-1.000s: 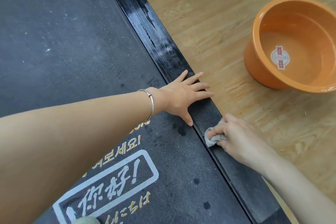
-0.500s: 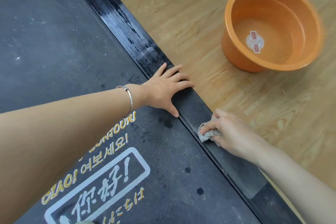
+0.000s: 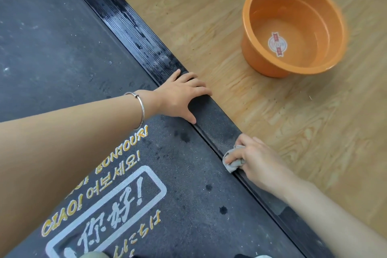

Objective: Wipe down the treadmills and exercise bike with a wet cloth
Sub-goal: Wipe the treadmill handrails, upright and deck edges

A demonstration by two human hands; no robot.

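While the left hand (image 3: 180, 94) rests flat, fingers spread, on the treadmill's side rail (image 3: 217, 125), the right hand (image 3: 257, 161) grips a grey cloth (image 3: 233, 163) on that rail, near an orange basin (image 3: 293, 25).

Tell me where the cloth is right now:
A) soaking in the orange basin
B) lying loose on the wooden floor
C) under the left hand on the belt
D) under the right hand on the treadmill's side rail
D: the right hand grips the grey cloth against the side rail; the left hand rests flat, holding nothing, and no cloth shows in the orange basin.
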